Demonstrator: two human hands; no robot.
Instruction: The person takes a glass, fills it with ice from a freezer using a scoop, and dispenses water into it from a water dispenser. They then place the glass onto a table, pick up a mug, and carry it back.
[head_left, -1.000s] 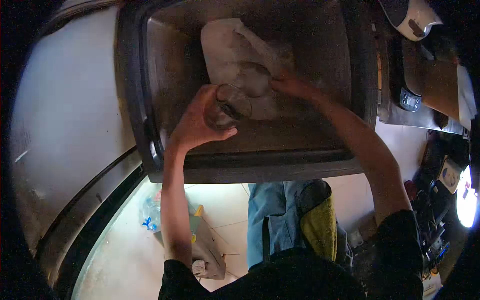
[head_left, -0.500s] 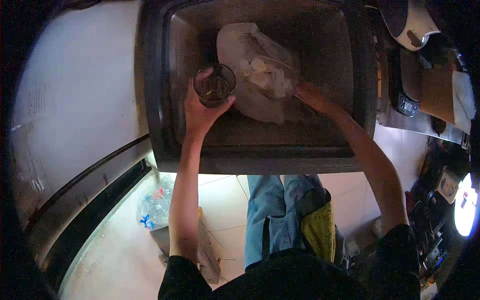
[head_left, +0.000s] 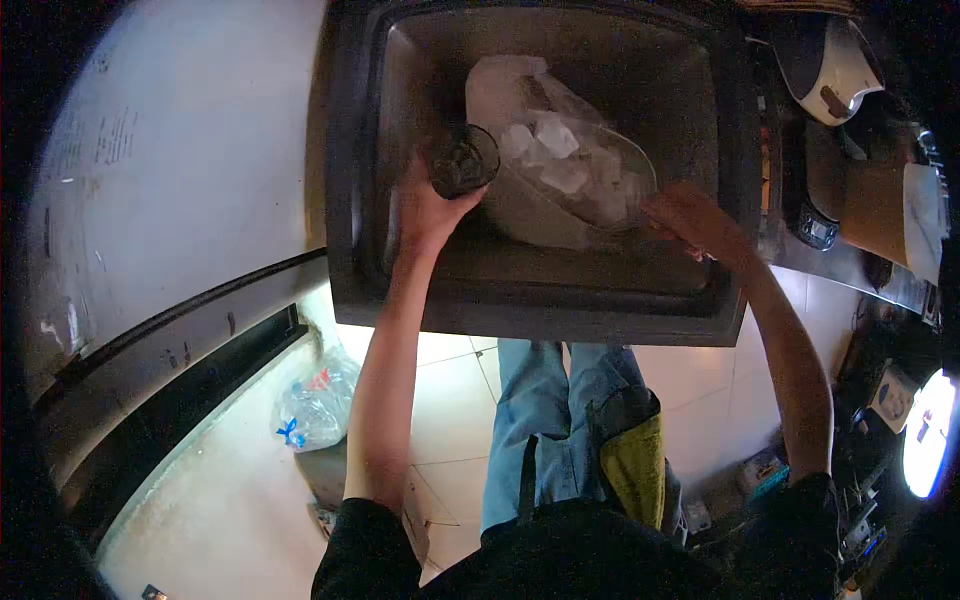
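My left hand is wrapped round a clear drinking glass, tilted so that its round mouth shows. To its right, my right hand grips the end of a clear scoop. Several white ice chunks lie in the scoop, whose front end is beside the glass. Beneath both is a dark open bin with a pale mass of ice or a bag at its bottom; which of the two is hard to tell in the dim light.
A large white panel stands left of the bin. At the right are a counter with a digital device, a cream appliance and brown cardboard. On the floor at lower left lies a clear plastic bag. A yellow cloth hangs at my waist.
The scoop has risen out of the bin with ice chunks in it, and my right hand has moved right with it. My left hand has moved slightly right and up with the glass.
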